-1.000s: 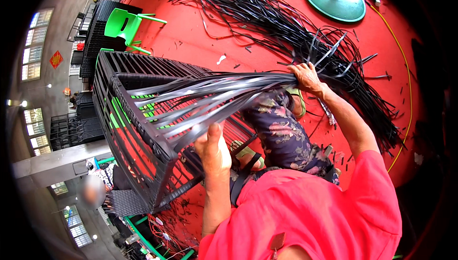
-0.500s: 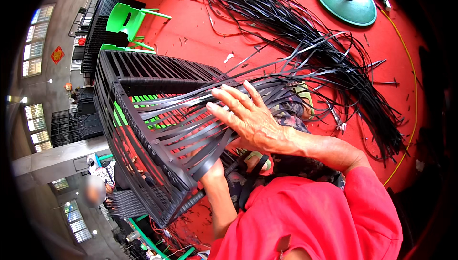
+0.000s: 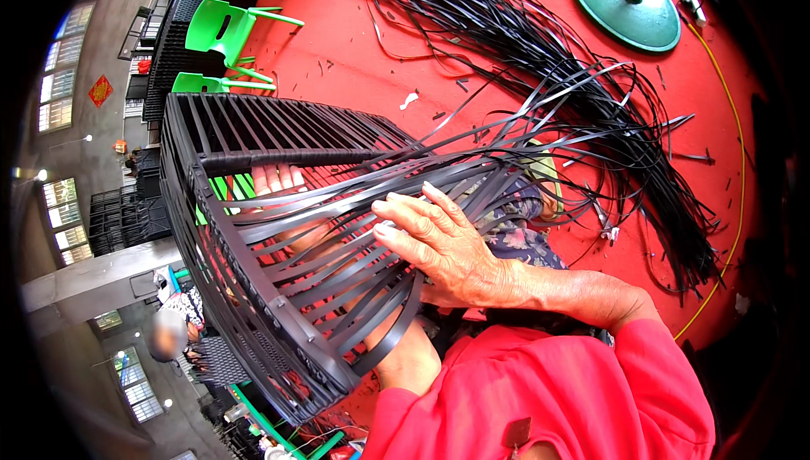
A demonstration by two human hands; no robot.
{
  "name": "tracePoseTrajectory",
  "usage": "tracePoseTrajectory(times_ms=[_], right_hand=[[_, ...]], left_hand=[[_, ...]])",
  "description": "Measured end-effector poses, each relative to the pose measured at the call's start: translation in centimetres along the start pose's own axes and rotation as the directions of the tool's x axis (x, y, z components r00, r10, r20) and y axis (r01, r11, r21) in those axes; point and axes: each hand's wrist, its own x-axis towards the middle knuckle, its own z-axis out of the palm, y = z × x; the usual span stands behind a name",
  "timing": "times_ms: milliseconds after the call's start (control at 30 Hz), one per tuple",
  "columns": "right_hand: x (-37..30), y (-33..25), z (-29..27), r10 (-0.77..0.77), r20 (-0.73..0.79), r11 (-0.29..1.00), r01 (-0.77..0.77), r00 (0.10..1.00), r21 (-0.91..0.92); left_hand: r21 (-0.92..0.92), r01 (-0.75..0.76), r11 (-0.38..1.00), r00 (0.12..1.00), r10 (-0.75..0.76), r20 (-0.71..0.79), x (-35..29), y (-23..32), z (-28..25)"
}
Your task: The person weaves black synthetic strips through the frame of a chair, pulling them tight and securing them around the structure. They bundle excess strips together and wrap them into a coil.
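Note:
A black woven frame (image 3: 291, 291), like an unfinished chair part, leans on its side in front of me. Many flat black plastic strips (image 3: 337, 192) fan out from its edge toward the right. My right hand (image 3: 456, 253) rests on top of these strips, palm down with the fingers stretched out. Below the strips runs my left forearm, and the fingertips of my left hand (image 3: 277, 178) show past them, straight and side by side, near the frame's wrapped crossbar (image 3: 278, 159). Strips cover most of that hand.
On the red floor lies a long bundle of loose black strips (image 3: 506, 29). Behind are green chairs (image 3: 221, 28), a round green stand base (image 3: 629, 4) and a yellow cable (image 3: 732, 114). Another person (image 3: 181, 325) sits at the lower left.
My left hand has moved from the near corner of the frame forward beneath the strips, its fingertips now showing beyond them. My right hand stays on the strips, slightly lower. The frame has shifted a little.

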Motion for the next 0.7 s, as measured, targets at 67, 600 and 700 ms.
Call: tracePoseTrajectory(times_ms=[67,600,700], right_hand=[[0.3,0.2,0.2,0.009,0.0,1.0,-0.009,1.0,0.011],[2.3,2.0,6.1,0.077,-0.097,0.971,-0.097,0.992,-0.219],[3.2,3.6,6.9,0.094,-0.087,0.972,-0.111,0.992,-0.209]], left_hand=[[-0.003,-0.008,1.0,1.0,0.008,-0.02,1.4,0.1,0.1],[-0.123,0.01,0.992,0.965,0.022,0.26,-0.3,-0.1,-1.5],[-0.388,0.188,0.902,0.956,-0.077,0.284,-1.0,-1.1,-0.9]])
